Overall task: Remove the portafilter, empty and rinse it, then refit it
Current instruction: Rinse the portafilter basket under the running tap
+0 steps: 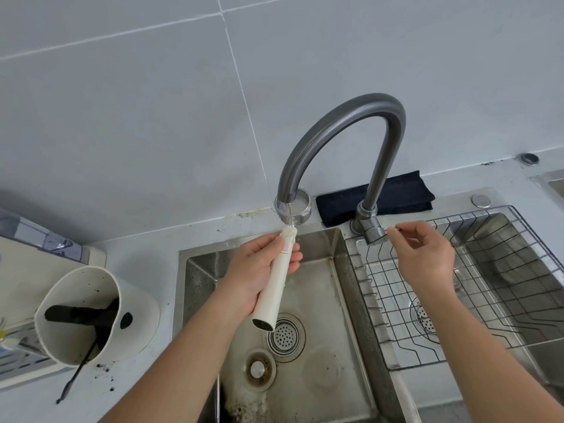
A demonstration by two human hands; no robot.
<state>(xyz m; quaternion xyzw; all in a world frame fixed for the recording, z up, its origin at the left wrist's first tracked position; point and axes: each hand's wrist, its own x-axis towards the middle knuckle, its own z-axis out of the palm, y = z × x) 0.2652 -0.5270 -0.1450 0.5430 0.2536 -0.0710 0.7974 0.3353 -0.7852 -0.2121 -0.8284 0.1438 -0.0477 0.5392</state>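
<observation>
My left hand (pixel 259 270) grips the cream handle of the portafilter (pixel 274 288), holding it over the left sink basin (pixel 329 300). Its steel basket head (pixel 300 206) sits right under the spout of the grey gooseneck tap (pixel 341 129), and water runs into it. My right hand (pixel 424 257) is at the tap's lever (pixel 374 233), with thumb and forefinger pinched on its thin tip.
A white knock box (pixel 82 312) with a black bar and coffee grounds stands on the counter at left, with a black brush leaning against it. A wire rack (pixel 457 285) covers the right basin. A folded black cloth (pixel 396 193) lies behind the tap.
</observation>
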